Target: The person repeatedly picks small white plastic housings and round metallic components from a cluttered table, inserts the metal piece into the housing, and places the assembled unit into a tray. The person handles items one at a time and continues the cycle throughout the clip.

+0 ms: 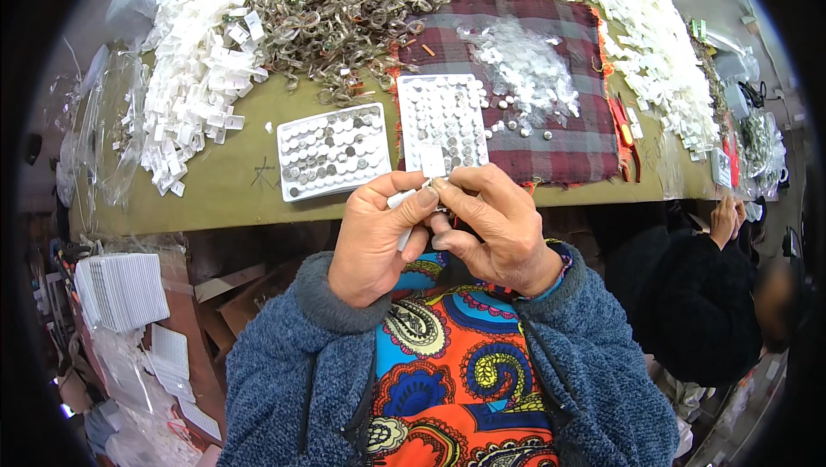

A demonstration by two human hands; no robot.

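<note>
Olive-topped desk point(215, 196) across the upper half of a cluttered workroom; clock directions read from the joined hands. Left hand point(366, 239) and right hand point(503, 222) together at the desk's near edge. Left fingers pinching a slim white plastic piece point(400, 199), located between the two hands. Right fingers bent inward, one tip close against the left thumb; unable to tell whether closed on anything. Just beyond the fingertips, toward twelve o'clock: small white square casing point(432, 160), overlapping the near end of a tray; unable to tell whether held or resting.

At ten o'clock, near: white tray point(331, 190) with rows of white and grey coin-shaped discs. At twelve: second white tray point(434, 78), similarly filled. At one: maroon-and-grey plaid cloth point(559, 157), frayed orange along the edges, bearing a pile of clear plastic bits point(533, 67). At eleven, farther off: tangled heap of grey-brown coils point(344, 15). At ten and at two, toward the desk's rim: heaped white plastic casings point(194, 97). Also at two, beside the cloth: red-handled hand tool point(621, 123). At three, well apart: co-worker's hands point(727, 222). Between eight and nine, off the desk: stack of white trays point(125, 291).
</note>
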